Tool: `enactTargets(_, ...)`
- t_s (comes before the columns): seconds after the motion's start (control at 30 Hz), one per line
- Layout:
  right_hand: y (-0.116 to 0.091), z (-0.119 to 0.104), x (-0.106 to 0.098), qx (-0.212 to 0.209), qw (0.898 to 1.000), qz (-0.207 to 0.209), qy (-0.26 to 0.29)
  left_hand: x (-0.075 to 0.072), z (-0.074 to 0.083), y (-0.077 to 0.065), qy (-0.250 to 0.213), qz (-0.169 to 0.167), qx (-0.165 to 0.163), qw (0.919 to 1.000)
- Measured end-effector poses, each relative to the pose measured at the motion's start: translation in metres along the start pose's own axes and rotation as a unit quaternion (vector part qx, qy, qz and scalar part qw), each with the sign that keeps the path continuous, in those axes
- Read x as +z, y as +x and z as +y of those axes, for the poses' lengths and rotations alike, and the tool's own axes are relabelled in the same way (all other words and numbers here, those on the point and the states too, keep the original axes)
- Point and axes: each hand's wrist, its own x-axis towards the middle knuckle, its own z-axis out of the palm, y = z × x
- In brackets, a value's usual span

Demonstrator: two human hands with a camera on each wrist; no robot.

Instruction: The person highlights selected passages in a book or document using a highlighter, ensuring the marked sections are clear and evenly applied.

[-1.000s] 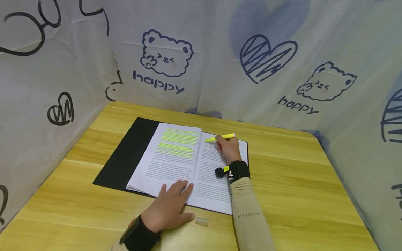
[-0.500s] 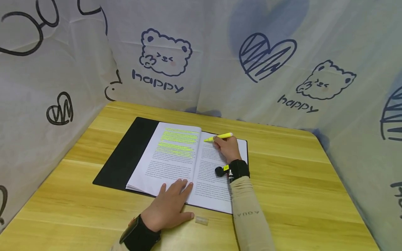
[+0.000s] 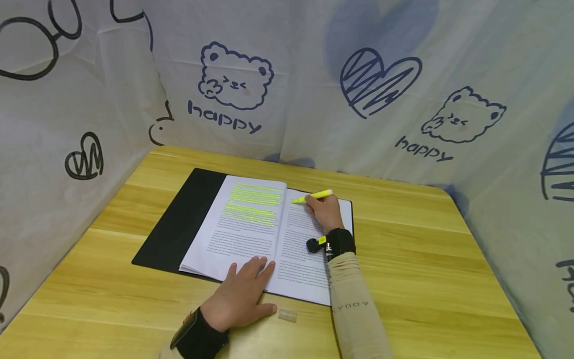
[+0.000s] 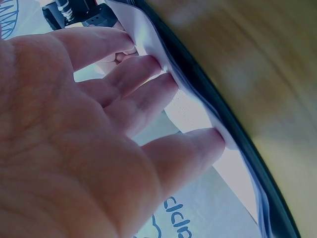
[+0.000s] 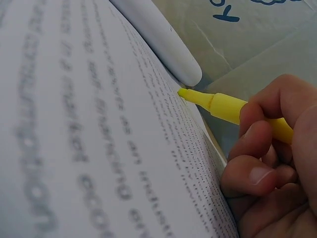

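My right hand (image 3: 327,212) pinches a yellow highlighter (image 3: 324,193) near the top of the right page (image 3: 298,249). In the right wrist view the highlighter's tip (image 5: 183,92) is at the page's upper lines, with the fingers (image 5: 255,141) curled round the barrel. The left page (image 3: 242,242) carries several bright yellow highlighted lines in its upper half. My left hand (image 3: 242,294) lies spread at the lower edge of the open booklet, its fingertips on the paper and its thumb on the table. A pale, translucent cap-like piece (image 3: 287,315) lies beside that thumb.
The booklet sits in an open black folder (image 3: 179,224) on a yellow wood-grain table (image 3: 417,279). White cloth (image 3: 309,99) with drawn bears and hearts hangs behind the table and at both sides.
My right hand and the highlighter have shifted very slightly left, with the tip still near the right page's top. The left hand has stayed in place on the booklet's lower edge.
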Motion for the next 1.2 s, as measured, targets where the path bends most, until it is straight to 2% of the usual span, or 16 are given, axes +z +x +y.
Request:
enactTargets(0.87,-0.0054,-0.0023,-0.0023,-0.028,0.999,0.023,-0.014,-0.0006,-0.0005,-0.0004,0.006,0.002,0.003,1.0000)
enactTargets(1.2,-0.0013,0.0003,-0.0059,-0.009,0.999,0.035,-0.041,-0.0001,-0.0005,0.0004,0.009,0.004,0.005,0.9999)
